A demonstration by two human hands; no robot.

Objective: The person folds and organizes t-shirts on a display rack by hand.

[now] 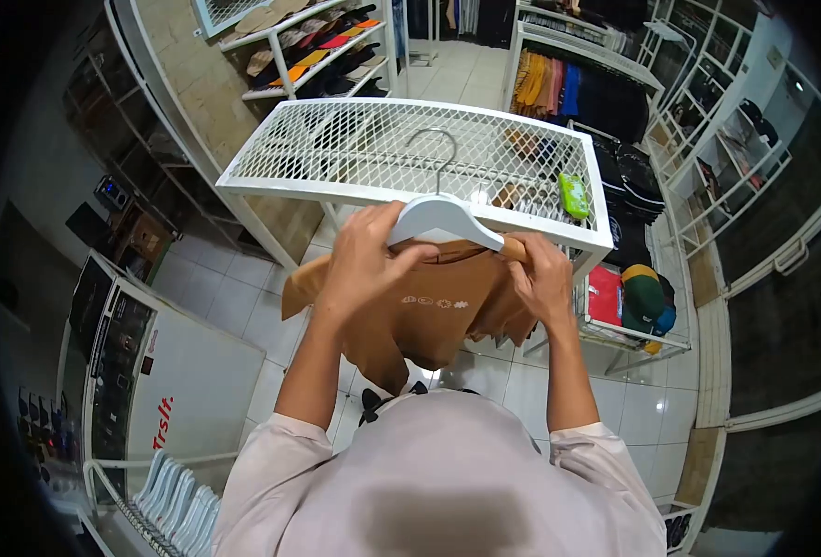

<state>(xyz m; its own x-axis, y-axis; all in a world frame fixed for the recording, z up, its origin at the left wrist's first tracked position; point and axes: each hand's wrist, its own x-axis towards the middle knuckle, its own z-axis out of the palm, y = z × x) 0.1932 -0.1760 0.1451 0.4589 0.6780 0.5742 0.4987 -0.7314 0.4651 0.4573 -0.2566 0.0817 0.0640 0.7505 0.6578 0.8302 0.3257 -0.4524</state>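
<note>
**Before you, at the near rim of the mesh-topped rack (336, 197): brown shirt (401, 320) on white hanger (443, 221)**

Your left hand (369, 258) grips the hanger at its left shoulder, fingers curled over the top, thumb laid across at the shirt's neckline. Your right hand (542, 278) pinches narrow, thumb against fingers, on the shirt's shoulder at the hanger's right end. The fingers' hidden sides: cannot tell.

Shirt position: hanging from the hanger between your hands, above the tiled floor (471, 379); a row of small white prints shows across the front. The hanger's hook points away from you and overlaps the mesh in view; contact with it cannot be told.

Surroundings: a green packet (574, 196) lies on the mesh near its right end. Spare white hangers (176, 506) hang in a row at your lower left.
</note>
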